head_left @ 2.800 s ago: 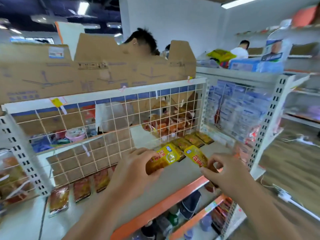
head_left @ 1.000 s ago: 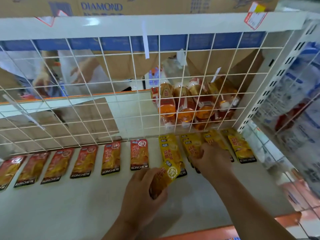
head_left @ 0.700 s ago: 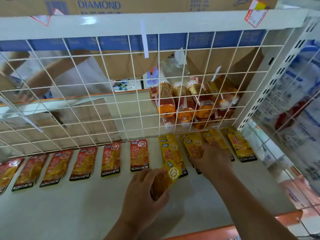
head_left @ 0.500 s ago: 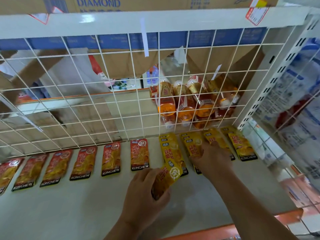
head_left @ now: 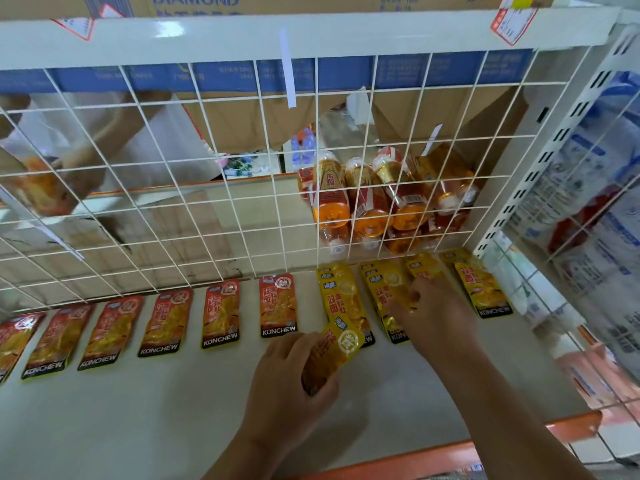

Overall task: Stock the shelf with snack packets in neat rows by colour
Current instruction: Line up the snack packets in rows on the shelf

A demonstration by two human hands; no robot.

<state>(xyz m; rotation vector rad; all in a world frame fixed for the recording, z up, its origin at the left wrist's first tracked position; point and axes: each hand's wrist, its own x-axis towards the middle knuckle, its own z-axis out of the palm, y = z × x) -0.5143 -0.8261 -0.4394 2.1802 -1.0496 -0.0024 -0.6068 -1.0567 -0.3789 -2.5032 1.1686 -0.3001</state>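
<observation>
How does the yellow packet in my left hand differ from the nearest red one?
The held packet is yellow; the red packet is red-orange. The held packet is tilted in the left hand; the red packet lies flat on the shelf. The held packet's lower end is hidden; the red packet's KONCHEW band shows. Both carry a round seal.

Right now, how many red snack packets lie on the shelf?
6 red packets in one row, left to right: first, second, third, fourth, fifth, sixth. The first is cut off at the left edge; more may lie beyond.
</observation>
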